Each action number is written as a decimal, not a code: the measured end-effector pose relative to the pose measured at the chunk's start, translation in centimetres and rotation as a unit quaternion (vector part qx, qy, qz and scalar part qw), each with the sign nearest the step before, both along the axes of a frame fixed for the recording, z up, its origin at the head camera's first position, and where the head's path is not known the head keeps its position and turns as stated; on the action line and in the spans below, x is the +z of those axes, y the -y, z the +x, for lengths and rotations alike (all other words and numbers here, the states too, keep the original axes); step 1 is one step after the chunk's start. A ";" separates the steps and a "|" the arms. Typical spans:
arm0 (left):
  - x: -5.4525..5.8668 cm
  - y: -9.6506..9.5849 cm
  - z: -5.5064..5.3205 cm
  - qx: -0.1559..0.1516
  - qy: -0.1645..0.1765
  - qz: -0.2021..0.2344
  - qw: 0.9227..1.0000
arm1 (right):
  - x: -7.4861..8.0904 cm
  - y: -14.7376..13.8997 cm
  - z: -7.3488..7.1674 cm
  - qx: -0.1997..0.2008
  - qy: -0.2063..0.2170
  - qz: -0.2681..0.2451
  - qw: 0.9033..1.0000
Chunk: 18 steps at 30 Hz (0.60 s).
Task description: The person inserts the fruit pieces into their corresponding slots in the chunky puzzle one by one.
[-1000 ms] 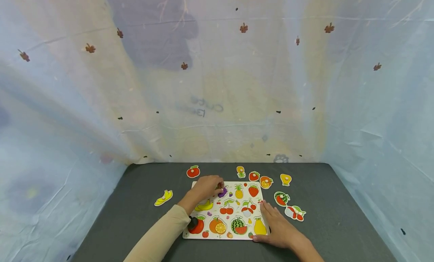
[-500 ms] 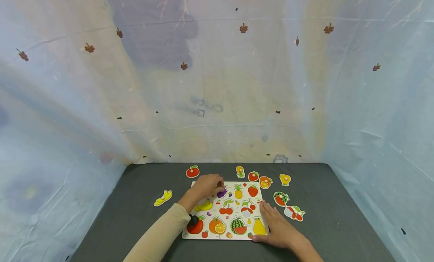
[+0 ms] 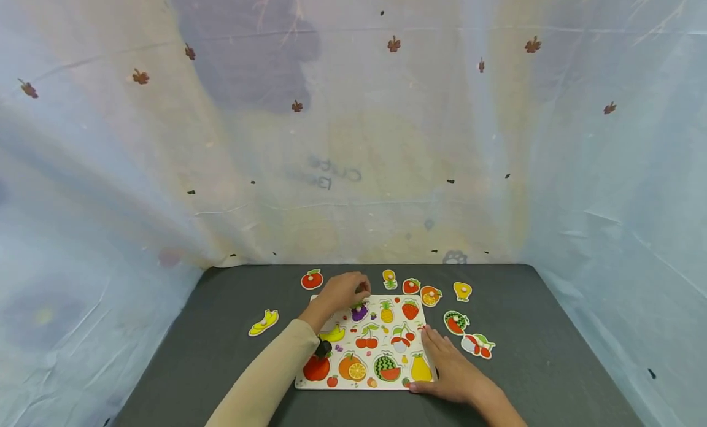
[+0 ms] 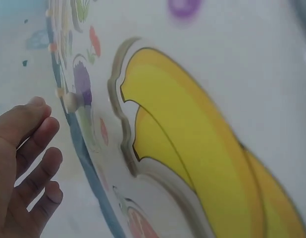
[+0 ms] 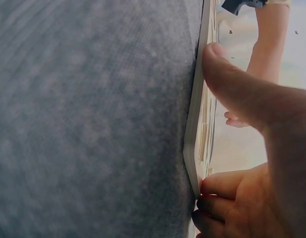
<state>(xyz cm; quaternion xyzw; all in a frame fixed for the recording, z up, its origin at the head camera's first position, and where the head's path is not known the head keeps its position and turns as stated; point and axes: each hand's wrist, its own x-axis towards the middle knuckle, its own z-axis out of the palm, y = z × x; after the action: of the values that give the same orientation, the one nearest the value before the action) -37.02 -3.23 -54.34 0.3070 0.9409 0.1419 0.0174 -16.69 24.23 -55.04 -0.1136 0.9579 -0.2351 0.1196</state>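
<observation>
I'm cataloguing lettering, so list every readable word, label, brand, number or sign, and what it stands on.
"Cute", apparently: faint, mirrored, on the backdrop.
"B...", mirrored, just below it: remaining letters too faint to read.
None readable on the puzzle board or loose fruit pieces.

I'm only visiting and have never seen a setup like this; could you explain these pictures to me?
There's no robot here, just a person's two bare hands. The wide pictures come from a camera worn on the head, the close ones from wrist cameras. On the dark table lies a white puzzle board showing fruit, with loose fruit pieces around it. The left hand, near the grapes, holds nothing; the right hand rests against the board's near right corner.
</observation>
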 end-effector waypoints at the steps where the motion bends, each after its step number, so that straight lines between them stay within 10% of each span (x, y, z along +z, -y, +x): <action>1: -0.1 -0.1 -0.2 0.003 0.003 0.003 1.000 | 0.0 0.0 0.0 0.000 -0.001 0.000 1.000; 18: 0.0 -1.5 -1.0 0.017 0.011 0.042 0.999 | -0.2 -0.1 0.1 -0.001 -0.004 0.000 1.000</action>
<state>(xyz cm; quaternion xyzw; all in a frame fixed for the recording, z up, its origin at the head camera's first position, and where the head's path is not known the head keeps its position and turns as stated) -37.98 -1.71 -54.30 0.2896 0.9390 0.1852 0.0119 -16.55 24.29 -55.24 -0.1136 0.9584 -0.2347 0.1157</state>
